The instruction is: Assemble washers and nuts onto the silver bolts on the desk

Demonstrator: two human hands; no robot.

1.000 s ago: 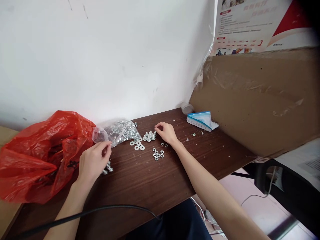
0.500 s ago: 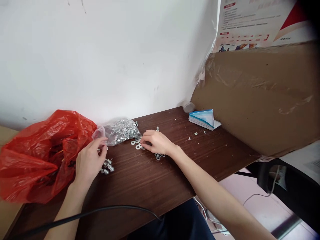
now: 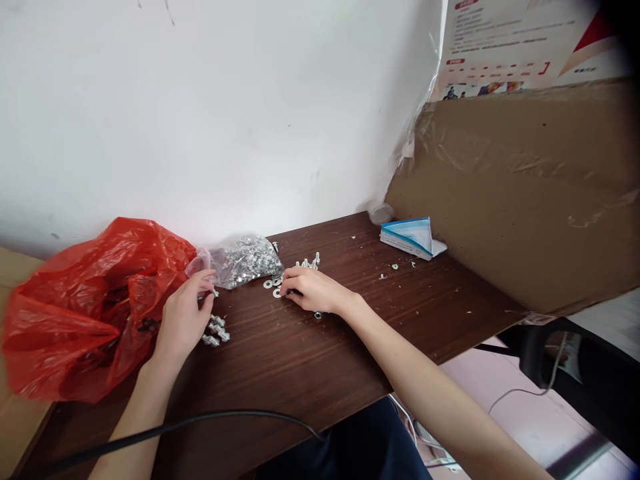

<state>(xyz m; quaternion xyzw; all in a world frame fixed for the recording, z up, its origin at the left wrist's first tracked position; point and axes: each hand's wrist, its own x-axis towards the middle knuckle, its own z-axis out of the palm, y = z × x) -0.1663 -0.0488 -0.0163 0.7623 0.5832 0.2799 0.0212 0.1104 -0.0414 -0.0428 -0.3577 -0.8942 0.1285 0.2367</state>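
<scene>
My left hand (image 3: 185, 313) is closed in a pinch, and a small silver bolt (image 3: 215, 292) shows between its thumb and fingers. Just below it lies a cluster of silver bolts (image 3: 217, 330) on the brown table. My right hand (image 3: 313, 290) is bent down over several flat washers (image 3: 269, 284), its thumb and fingers pinched on one at the right of the group. The far edge of that washer is hidden by the fingers. Behind this hand more bolts (image 3: 307, 263) stand upright, and a hex nut (image 3: 318, 315) peeks out below it.
A clear bag of metal parts (image 3: 250, 259) lies against the white wall, beside a red plastic bag (image 3: 60, 313). A blue and white folded box (image 3: 410, 238) is at the back right by the cardboard panel (image 3: 520, 193). A black cable (image 3: 215, 417) crosses the front.
My right hand has lowered slightly and its fingers have closed at the washers, uncovering more upright bolts behind it. The left hand has shifted slightly, and its bolt now shows more clearly.
</scene>
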